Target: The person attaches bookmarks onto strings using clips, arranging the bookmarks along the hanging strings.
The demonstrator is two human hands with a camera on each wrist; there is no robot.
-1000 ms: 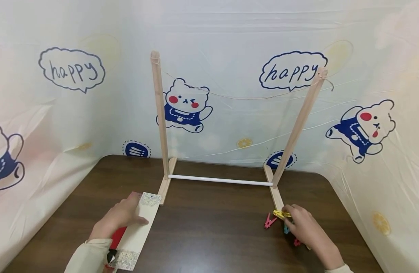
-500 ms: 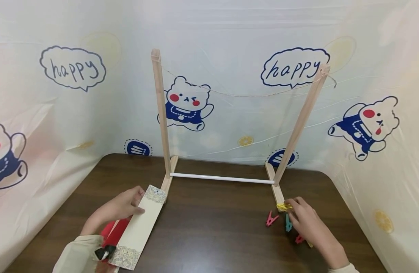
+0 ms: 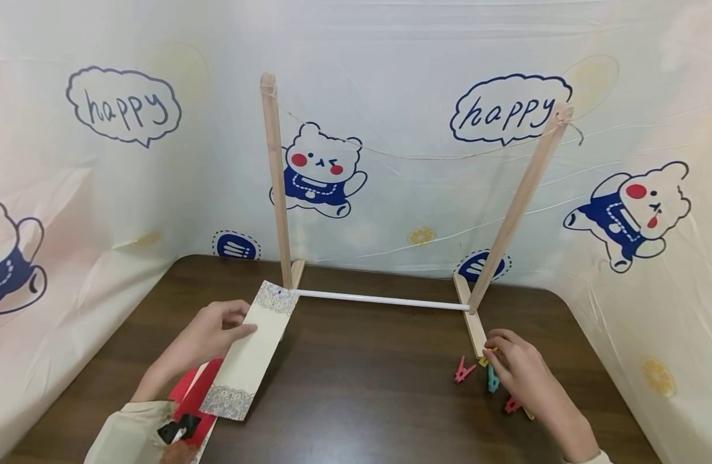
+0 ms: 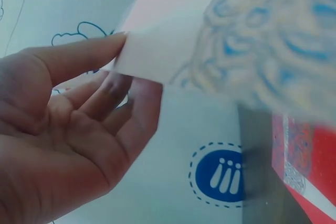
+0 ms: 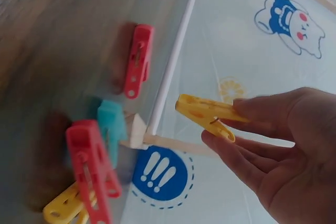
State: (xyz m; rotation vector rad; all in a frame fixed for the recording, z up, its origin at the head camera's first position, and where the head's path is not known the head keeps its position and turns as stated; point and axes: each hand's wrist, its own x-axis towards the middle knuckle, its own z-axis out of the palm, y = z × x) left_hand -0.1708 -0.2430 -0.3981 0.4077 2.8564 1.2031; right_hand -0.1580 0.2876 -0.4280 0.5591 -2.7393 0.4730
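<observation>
My left hand [image 3: 207, 335] pinches the long edge of a cream paper card [image 3: 252, 354] with lace-patterned ends, thumb on top and fingers beneath. Tilted above the table, the card overlaps the foot of the stand in the head view. Under my left forearm lie red papers [image 3: 200, 394]. Between right thumb and fingers, my right hand [image 3: 525, 370] holds a yellow clothespin [image 5: 205, 114], its tip pointing away from the palm. Close by on the table are a pink clothespin [image 3: 462, 371], a teal one [image 3: 492, 380], a red one [image 3: 512, 405] and another yellow clothespin [image 5: 63, 207].
A wooden stand rises ahead, with a left post [image 3: 277, 187] and a right post [image 3: 520, 200]. A thin string [image 3: 425, 158] sags between the tops, and a white rod [image 3: 384, 299] joins the feet. Behind the brown table [image 3: 356, 386] hangs a printed curtain [image 3: 390, 51].
My left hand has lifted the cream card off the red papers and moved it up and forward. My right hand has drawn the yellow clothespin slightly up, away from the others.
</observation>
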